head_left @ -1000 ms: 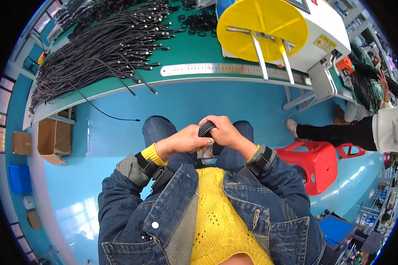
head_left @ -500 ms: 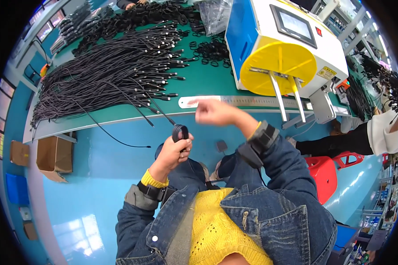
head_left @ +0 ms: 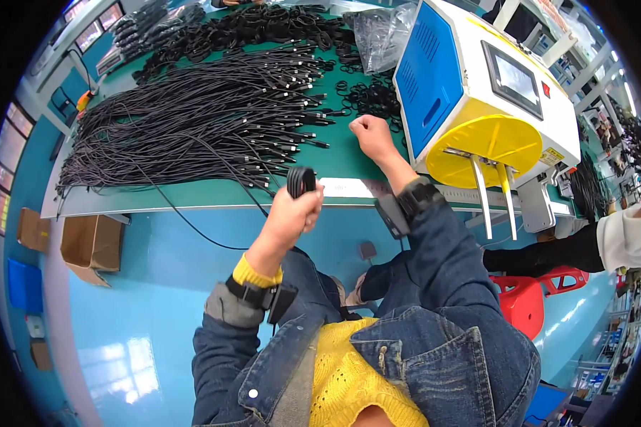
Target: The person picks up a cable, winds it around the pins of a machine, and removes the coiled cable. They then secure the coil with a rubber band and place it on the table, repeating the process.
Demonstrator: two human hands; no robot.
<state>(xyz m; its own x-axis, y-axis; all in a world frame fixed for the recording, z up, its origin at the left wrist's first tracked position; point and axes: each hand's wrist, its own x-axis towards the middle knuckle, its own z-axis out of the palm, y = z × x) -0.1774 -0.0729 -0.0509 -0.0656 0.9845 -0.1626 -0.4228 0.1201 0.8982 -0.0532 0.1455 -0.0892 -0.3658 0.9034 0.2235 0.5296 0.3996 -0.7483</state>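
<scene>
Our left hand [head_left: 289,217] is shut around a black cable coil [head_left: 301,182] by the near edge of the table [head_left: 345,160]. Our right hand [head_left: 374,137], near small black loops [head_left: 374,96], is curled; we can't tell what's inside.

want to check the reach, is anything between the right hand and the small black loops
Nothing visible stands between the right hand and the small black loops; the cables lie to the left, the machine to the right.
</scene>
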